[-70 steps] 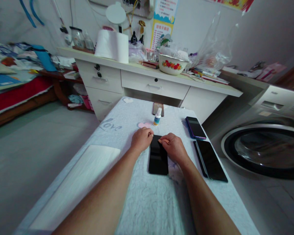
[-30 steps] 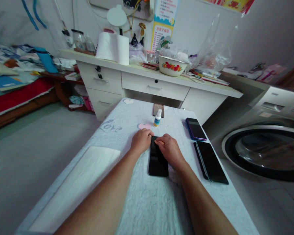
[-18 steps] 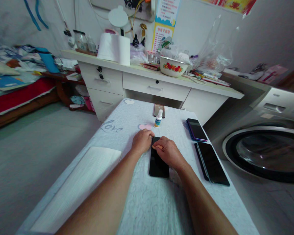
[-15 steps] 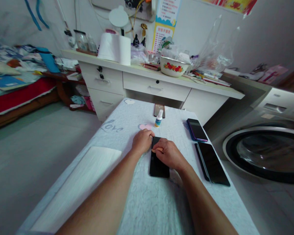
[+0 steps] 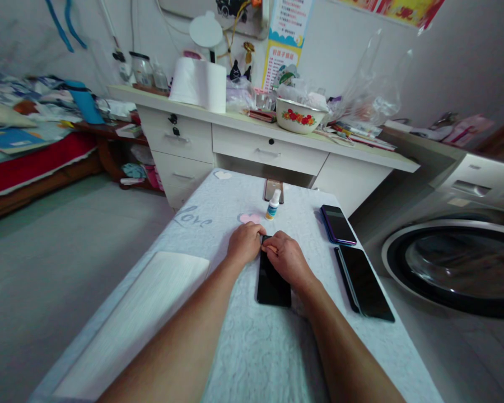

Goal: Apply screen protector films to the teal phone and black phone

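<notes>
A black smartphone (image 5: 274,285) lies flat on the cloth-covered table, screen side up. At its upper left edge rests my left hand (image 5: 245,243), fingers curled and gripping that edge. My right hand (image 5: 289,258) is closed over the upper part of the screen, pinching a small orange piece (image 5: 271,249) that looks like cloth. Most of this piece is hidden by the fingers. Just beyond the hands stands a small white spray bottle (image 5: 273,205) with a blue and yellow label. Another phone (image 5: 270,188) lies behind the bottle.
Along the table's right edge lie a dark phone (image 5: 338,225) and a larger black device (image 5: 366,284). A pale flat board or sheet (image 5: 138,313) lies at the left. Beyond the table is a white desk (image 5: 273,148); a washing machine (image 5: 466,184) stands at the right.
My right hand has slid up the phone's screen toward its top edge with the orange piece. My left hand and the phone stay in place.
</notes>
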### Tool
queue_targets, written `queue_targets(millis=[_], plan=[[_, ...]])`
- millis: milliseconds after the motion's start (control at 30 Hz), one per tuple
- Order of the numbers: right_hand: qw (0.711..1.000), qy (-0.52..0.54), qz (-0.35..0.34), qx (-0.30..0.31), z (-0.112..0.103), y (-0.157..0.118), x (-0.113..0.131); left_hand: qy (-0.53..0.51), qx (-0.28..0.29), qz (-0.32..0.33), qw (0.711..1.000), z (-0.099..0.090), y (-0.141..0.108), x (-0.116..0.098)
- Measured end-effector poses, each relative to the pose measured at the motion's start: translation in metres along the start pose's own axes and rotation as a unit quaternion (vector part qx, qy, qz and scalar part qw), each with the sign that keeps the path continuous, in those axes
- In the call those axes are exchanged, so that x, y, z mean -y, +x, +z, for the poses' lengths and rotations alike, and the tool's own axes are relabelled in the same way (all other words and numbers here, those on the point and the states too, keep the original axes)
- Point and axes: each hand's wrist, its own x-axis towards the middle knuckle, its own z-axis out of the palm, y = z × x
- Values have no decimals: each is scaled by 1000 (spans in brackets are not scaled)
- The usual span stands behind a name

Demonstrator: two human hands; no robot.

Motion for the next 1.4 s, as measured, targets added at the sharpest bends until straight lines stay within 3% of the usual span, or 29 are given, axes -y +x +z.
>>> queue_targets(millis=[367,600,1400], plan=[[997,-72,13,-16,9,16,-7,16,-11,13,1000,-1,-3,-2],[997,-63,29,-34,10,21,-9,27,-21,10,999,0,-2,-2],[983,-106,140,-59,-20,-2,-35,3,17,31,999,-3,-2,-6]])
